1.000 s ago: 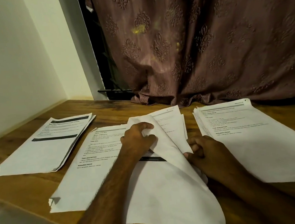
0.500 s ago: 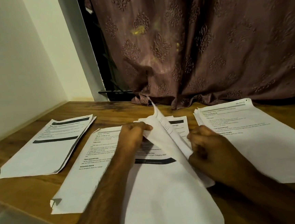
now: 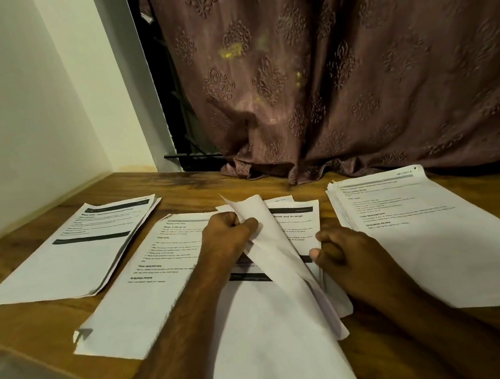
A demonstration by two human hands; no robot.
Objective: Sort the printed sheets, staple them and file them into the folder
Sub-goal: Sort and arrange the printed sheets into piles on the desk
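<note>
On the wooden table point(image 3: 188, 188), the left hand point(image 3: 227, 236) curls its fingers round a lifted sheet point(image 3: 265, 239) above the middle stack point(image 3: 165, 275), near the front edge. The right hand point(image 3: 348, 256) has its fingers curled, thumb against the turned pages' edge. One stack point(image 3: 76, 253) lies toward the left edge, another point(image 3: 428, 234) toward the right, below the curtain point(image 3: 353, 74).

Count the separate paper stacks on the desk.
3: left stack near the wall, middle stack under both hands, right stack by the curtain. Middle one may hide overlapping piles.
</note>
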